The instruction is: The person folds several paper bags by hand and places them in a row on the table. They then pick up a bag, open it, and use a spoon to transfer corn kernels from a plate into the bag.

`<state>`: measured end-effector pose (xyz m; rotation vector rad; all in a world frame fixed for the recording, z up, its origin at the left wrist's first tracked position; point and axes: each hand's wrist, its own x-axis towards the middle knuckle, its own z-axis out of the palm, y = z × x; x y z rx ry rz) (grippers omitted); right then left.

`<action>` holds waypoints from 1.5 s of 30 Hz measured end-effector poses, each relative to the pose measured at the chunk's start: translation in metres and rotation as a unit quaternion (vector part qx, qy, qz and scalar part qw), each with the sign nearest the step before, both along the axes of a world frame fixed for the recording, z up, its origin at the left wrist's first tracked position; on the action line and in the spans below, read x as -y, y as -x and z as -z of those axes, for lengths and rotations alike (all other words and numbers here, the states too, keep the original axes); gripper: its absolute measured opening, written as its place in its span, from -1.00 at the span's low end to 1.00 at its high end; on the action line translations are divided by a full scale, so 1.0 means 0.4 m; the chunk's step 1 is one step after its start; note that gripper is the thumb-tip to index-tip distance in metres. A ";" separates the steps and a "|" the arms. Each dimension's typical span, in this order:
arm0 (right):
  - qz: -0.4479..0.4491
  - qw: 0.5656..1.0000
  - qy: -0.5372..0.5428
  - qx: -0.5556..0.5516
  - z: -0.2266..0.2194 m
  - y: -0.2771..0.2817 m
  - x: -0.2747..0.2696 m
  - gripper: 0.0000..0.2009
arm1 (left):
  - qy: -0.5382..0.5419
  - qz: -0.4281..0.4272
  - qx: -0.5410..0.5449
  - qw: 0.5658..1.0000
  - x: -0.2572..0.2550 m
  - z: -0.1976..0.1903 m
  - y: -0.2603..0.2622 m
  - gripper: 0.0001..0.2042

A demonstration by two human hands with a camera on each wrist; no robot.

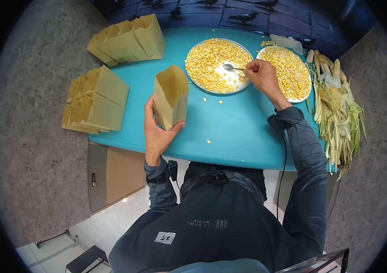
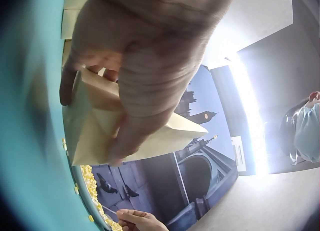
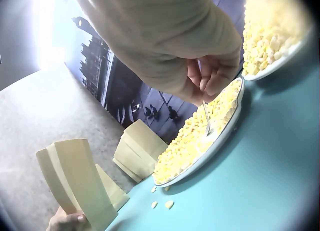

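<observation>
My left hand (image 1: 158, 134) grips an open brown paper bag (image 1: 171, 102) near its base, thumb on one side and fingers on the other; the bag's mouth faces up. In the left wrist view the thumb presses the folded bottom of that bag (image 2: 95, 126). With fingertips and thumb, my right hand (image 1: 262, 77) pinches the handle of a small metal spoon (image 1: 228, 67). The spoon's bowl is over the bare white patch of a round plate (image 1: 218, 92) of yellow corn kernels (image 1: 207, 57). The right wrist view shows the spoon (image 3: 207, 123) pointing down at the plate.
Two groups of standing paper bags, one at the back left (image 1: 129, 41), one at the left edge (image 1: 97, 102). A second plate of paler kernels (image 1: 289, 70) is at the right, beside corn cobs with husks (image 1: 337, 98). Several loose kernels (image 1: 220, 102) dot the teal table (image 1: 239, 132).
</observation>
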<state>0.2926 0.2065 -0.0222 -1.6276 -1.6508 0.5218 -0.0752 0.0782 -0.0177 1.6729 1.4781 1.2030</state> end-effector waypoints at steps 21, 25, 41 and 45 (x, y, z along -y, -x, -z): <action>0.014 0.970 0.233 -0.066 -0.209 -0.040 0.019 -0.83 | 0.024 -0.001 -0.083 0.996 -0.001 -0.044 0.034 0.06; 0.039 0.962 0.253 -0.092 -0.162 -0.028 0.012 -0.87 | 0.020 -0.004 -0.075 0.997 0.001 -0.040 0.035 0.06; 0.033 0.901 0.163 -0.402 0.035 0.119 0.035 -0.90 | -0.008 -0.012 -0.099 0.995 -0.009 -0.048 0.005 0.05; 0.017 0.899 0.149 -0.410 0.013 0.089 0.030 -0.89 | -0.012 -0.019 -0.121 0.992 -0.022 -0.051 -0.004 0.05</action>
